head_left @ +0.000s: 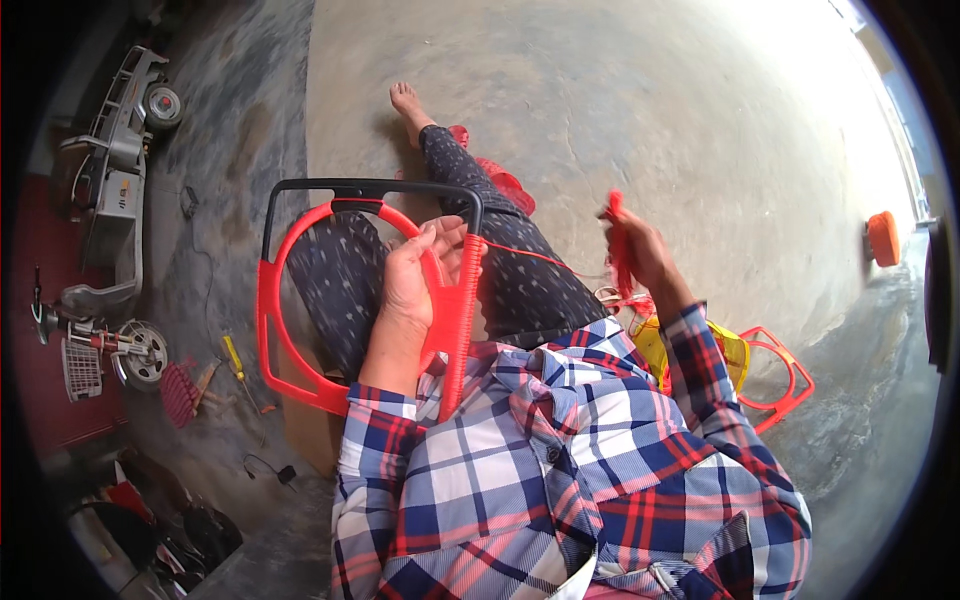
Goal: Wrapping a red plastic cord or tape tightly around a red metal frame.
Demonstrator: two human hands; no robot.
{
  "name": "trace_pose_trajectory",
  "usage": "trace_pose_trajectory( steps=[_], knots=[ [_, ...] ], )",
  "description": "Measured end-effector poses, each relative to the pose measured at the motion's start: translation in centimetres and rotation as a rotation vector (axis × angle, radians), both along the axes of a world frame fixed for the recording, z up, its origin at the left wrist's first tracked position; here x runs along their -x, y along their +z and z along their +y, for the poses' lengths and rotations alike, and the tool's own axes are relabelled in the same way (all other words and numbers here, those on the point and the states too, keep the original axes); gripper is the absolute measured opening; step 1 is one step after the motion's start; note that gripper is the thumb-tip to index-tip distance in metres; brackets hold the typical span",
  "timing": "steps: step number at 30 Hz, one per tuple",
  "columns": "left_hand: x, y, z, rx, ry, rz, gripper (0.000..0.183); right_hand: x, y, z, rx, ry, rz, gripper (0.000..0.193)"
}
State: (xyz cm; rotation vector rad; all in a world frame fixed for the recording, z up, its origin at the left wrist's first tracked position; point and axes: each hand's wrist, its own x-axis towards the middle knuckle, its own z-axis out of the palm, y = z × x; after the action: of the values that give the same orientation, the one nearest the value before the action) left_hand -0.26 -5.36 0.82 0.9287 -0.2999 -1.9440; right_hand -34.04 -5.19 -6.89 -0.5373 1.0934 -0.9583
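A red plastic frame [280, 345] with a round opening and a black bar [335, 184] across its far end rests over my lap. My left hand [410, 275] reaches through the opening, its fingers curled around the right side of the frame. Red winding [457, 345] covers that side in close turns. From it a thin red cord [530, 252] runs rightward to my right hand [650, 258], which is raised to the right of my knees. A bunched red hank of cord [618, 240] is closed in its fingers; part of the hank is hidden behind them.
Another red frame [795, 385] lies at my right beside a yellow piece [733, 355]. Red slippers [508, 185] are by my leg. An orange-red block [883, 238] stands far right. On the left are a parked grey scooter [122, 195], a yellow-handled screwdriver [233, 357] and a black plug [287, 474].
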Motion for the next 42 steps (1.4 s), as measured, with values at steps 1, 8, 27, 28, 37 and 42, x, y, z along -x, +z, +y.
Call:
trace_pose_trajectory(
  steps=[1,8,27,28,37,42],
  knots=[
    [0.3,0.2,0.2,-0.027,0.086,-0.056,0.035,-1.6,2.0,-1.7,0.093,0.099,0.073,0.027],
    [1.6,0.8,1.0,0.22,0.356,-0.343,0.048,-13.3,11.9,-7.3,1.07,0.669,0.963,0.02],
    [0.6,-0.5,0.3,0.025,0.02,0.032,0.05,-10.0,6.5,-2.7,0.471,0.034,0.013,0.023],
    [0.6,-0.7,0.3,-0.001,-0.014,0.03,0.047,-8.8,7.5,-2.4,0.414,-0.075,-0.222,0.023],
    [0.2,-0.5,0.0,0.001,-0.212,0.017,0.037,2.2,9.3,-0.9,0.46,-0.209,-0.362,0.029],
    [0.8,0.2,0.3,-0.017,-0.216,0.019,0.032,-9.3,8.7,-0.2,0.307,0.225,0.064,0.02]
  ],
)
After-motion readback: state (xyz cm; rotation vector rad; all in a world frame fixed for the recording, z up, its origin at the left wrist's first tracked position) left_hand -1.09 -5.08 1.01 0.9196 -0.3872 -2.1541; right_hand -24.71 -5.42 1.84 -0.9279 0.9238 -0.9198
